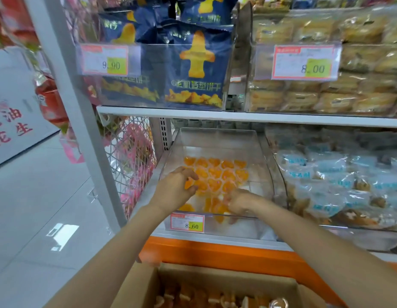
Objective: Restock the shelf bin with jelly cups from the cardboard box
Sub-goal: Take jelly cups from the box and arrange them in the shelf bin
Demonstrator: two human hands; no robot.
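Observation:
A clear plastic shelf bin (267, 172) on the lower shelf holds several orange heart-shaped jelly cups (217, 174) laid in rows on its floor. My left hand (174, 190) reaches over the bin's left side, its fingers and thumb curled round one orange jelly cup (189, 184). My right hand (241, 203) is low at the bin's front, its blurred fingers curled on jelly cups (216, 207) there. The open cardboard box (146, 285) sits below my forearms with more jelly cups (215, 297) inside.
A price tag reading 8.60 (187, 222) hangs on the bin's front. Bagged snacks (330, 181) fill the neighbouring bin on the right. Blue biscuit bags (193, 70) and wrapped cakes (326, 94) stand on the shelf above. A white upright post (82, 121) and tiled floor are on the left.

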